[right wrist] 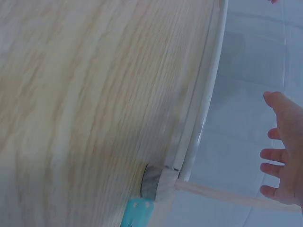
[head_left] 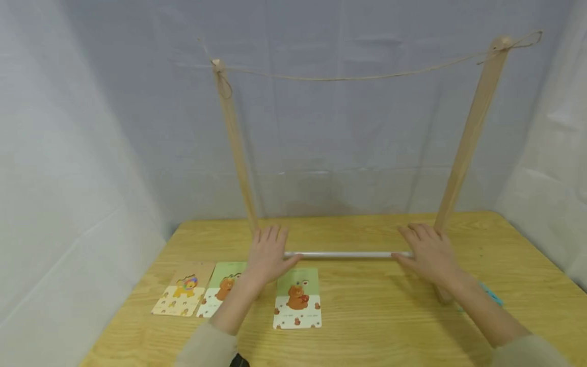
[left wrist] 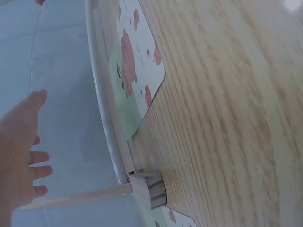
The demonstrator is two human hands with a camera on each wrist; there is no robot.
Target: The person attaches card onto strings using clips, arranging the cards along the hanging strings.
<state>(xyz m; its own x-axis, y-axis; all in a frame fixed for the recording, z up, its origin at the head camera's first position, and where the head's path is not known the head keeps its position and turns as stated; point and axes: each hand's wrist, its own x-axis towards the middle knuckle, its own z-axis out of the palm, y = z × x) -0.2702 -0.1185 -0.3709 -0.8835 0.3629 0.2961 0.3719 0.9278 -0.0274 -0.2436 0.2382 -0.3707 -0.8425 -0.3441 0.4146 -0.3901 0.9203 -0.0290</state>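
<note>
Between the two hands a white rod (head_left: 346, 254) is seen lying level just above the wooden table (head_left: 390, 316), joining the feet of a wooden frame. At its left end the left hand (head_left: 268, 255) is laid flat, fingers straight and spread, with the thumb touching the rod; nothing is gripped. At its right end the right hand (head_left: 428, 251) is placed likewise, fingers extended and slightly apart, thumb against the rod, nothing enclosed. Beyond the left hand the left post (head_left: 236, 148) is observed rising, tilted a little; beyond the right hand the right post (head_left: 472, 127) rises. A string (head_left: 348, 78) is tied between the post tops and sags slightly. Nearer the person than the left hand, three picture cards are recorded flat on the table: a bear card (head_left: 298, 299) just beside the wrist, a second green card (head_left: 222, 288) partly under the forearm, and a lion card (head_left: 183, 295) farthest out. By the right forearm a teal object (head_left: 490, 294) is partly hidden and cannot be identified.
</note>
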